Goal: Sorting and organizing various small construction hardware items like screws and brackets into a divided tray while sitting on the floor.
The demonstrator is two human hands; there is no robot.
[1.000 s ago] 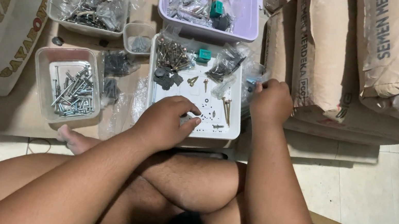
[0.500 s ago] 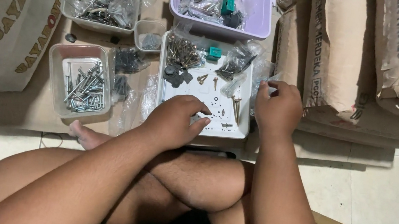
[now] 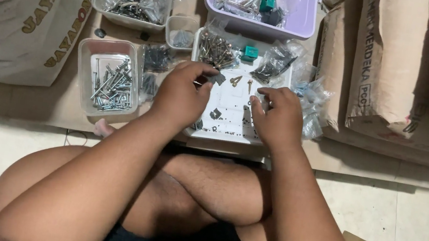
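Both hands work over the white tray (image 3: 229, 114) of small screws on cardboard (image 3: 59, 107) laid over pale floor tiles (image 3: 424, 222) — the left hand (image 3: 181, 96) pinches a dark bit, the right hand (image 3: 276, 115) curls, its grip unclear. Paper sacks (image 3: 401, 63) stand alongside.

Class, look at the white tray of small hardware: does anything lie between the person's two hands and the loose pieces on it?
Nothing visible does. The left hand and right hand are both already over the white rectangular plastic tray, fingertips at the loose small dark metal pieces. Bagged screws lie at its far end, beyond the hands.
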